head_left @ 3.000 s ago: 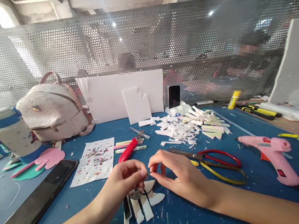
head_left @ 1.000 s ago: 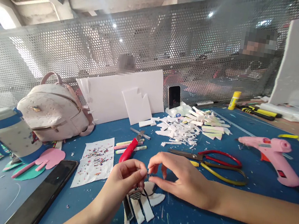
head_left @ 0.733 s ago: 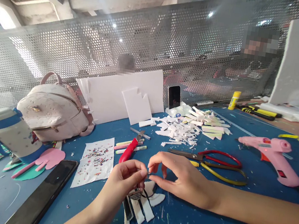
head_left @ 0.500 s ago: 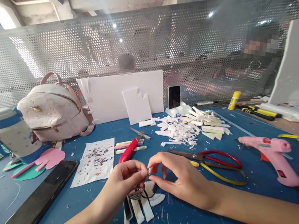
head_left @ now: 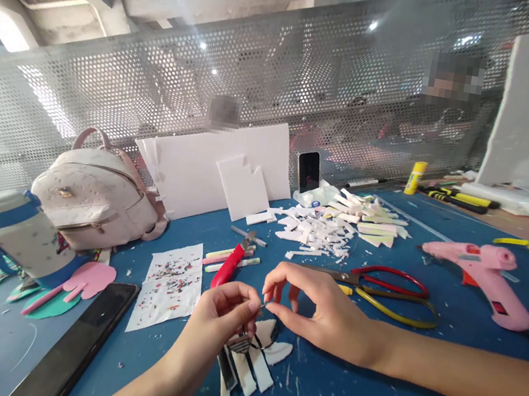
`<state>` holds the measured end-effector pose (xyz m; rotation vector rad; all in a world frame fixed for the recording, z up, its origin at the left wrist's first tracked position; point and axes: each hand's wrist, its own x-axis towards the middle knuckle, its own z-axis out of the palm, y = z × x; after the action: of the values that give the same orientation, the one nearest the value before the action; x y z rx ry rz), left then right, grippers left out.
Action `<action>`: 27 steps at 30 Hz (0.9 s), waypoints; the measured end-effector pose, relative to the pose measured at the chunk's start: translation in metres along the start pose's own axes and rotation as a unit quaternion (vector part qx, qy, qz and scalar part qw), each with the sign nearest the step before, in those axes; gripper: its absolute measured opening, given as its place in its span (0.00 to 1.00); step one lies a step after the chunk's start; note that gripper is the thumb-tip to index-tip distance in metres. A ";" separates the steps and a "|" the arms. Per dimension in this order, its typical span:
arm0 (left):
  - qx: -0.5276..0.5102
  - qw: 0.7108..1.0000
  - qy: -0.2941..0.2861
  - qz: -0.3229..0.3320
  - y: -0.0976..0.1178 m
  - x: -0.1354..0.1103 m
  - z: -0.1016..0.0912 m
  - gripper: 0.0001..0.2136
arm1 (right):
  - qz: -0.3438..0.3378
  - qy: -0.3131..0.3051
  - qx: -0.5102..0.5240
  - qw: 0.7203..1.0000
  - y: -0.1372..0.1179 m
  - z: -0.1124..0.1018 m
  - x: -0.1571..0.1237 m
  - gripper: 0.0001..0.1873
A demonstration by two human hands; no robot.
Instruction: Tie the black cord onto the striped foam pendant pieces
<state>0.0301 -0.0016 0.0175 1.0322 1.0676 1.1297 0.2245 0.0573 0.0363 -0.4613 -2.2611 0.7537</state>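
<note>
My left hand is closed in a pinch, its fingertips by a tiny dark bit whose kind I cannot make out. Thumb and forefinger of my right hand meet at that same bit, so the two hands' tips nearly touch. Just below them lies a small piece of white, black and striped foam strips, partly covered by my left hand; a thin dark curved line shows at its top. A red-handled cutter lies beyond my left hand, and scissors with red and yellow handles lie behind my right wrist.
White foam scraps lie heaped at the back. A pink glue gun rests at right. On the left are a black phone, a speckled white sheet, a tumbler and a backpack. White boards lean against the mesh.
My right hand's fingertips have shifted very slightly, and the thin dark line below them bows a little more to the right. My left hand holds its place.
</note>
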 end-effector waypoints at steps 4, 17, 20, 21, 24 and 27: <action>0.003 1.000 -0.001 0.005 0.000 0.000 0.000 0.15 | 0.010 -0.002 -0.007 1.000 -0.001 -0.002 0.001 0.04; 0.007 1.000 0.003 0.003 0.003 -0.002 0.001 0.14 | 0.018 0.000 -0.003 1.000 -0.002 -0.002 0.002 0.03; 0.007 1.000 0.001 0.005 0.003 -0.003 0.001 0.14 | 0.015 0.001 0.002 1.000 -0.001 -0.002 0.002 0.03; 0.007 1.000 0.001 0.006 0.003 -0.003 0.001 0.14 | 0.014 0.001 0.002 1.000 0.000 -0.002 0.002 0.03; 0.007 1.000 0.000 0.006 0.003 -0.003 0.001 0.14 | 0.012 0.001 0.004 1.000 0.000 -0.002 0.001 0.03; 0.005 1.000 0.000 0.004 0.003 -0.003 0.001 0.14 | 0.015 0.001 0.002 1.000 0.000 -0.002 0.002 0.03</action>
<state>0.0305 -0.0046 0.0210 1.0459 1.0709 1.1326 0.2251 0.0590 0.0386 -0.4939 -2.2541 0.7722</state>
